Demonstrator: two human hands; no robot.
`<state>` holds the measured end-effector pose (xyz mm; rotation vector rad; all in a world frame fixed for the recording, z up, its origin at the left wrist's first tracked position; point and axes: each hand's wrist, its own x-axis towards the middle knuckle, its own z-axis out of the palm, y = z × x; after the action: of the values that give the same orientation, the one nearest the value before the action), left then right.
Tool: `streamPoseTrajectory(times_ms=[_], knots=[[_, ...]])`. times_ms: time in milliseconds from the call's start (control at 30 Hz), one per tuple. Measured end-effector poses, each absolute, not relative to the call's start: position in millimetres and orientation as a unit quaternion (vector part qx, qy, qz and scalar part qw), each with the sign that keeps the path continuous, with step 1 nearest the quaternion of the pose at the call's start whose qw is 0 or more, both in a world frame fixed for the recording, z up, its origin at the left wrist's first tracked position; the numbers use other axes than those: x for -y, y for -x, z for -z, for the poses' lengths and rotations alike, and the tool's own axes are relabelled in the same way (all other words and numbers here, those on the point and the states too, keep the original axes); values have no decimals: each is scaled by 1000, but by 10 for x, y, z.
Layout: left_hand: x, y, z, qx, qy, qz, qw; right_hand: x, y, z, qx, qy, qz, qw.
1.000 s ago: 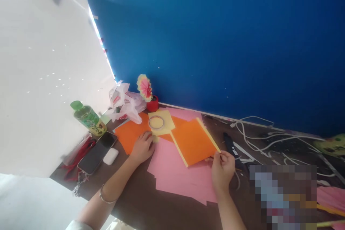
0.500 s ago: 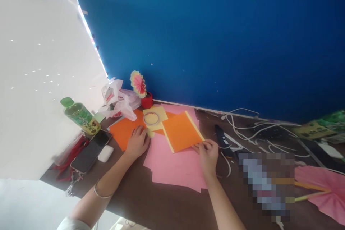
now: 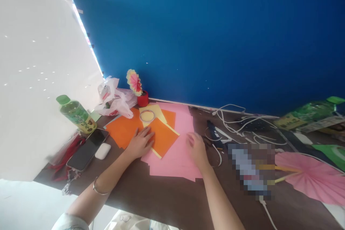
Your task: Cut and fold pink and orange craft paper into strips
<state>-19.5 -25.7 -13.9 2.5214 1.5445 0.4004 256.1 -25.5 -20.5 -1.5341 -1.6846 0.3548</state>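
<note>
My left hand lies flat with its fingers spread, pressing on the near left part of an orange sheet with pale yellow edges. My right hand hovers at or just over the right part of the pink paper sheets; its fingers are loosely bent and I see nothing between them. Whether its fingertips touch the pink paper I cannot tell. Another orange sheet lies to the left, partly under my left hand. A roll of clear tape rests on a yellow sheet behind.
At left stand a green bottle, a phone and a white earphone case. A plastic bag and a paper flower in a red pot are behind. White cables and a pink paper fan lie right.
The orange sheet with yellow edges has moved left and down, now under my left hand's fingers. My right hand has let go of it and moved slightly left, over the pink paper.
</note>
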Motion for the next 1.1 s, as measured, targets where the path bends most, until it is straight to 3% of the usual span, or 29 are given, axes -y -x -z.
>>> streamPoseTrajectory(times_ms=[233,333,667,967,1100], knots=[[255,200,174,-520,-839,-126,97,247,-2631,294,719,632,-56,284],[260,203,182,-519,-841,-123,95,242,-2625,341,711,643,-64,277],[193,247,226,-558,-816,-130,74,205,-2726,227,685,642,-46,341],[239,165,157,-570,-808,-137,58,269,-3078,12,437,721,-8,537],[353,70,73,-535,-830,-144,58,297,-2957,-26,411,716,-39,563]])
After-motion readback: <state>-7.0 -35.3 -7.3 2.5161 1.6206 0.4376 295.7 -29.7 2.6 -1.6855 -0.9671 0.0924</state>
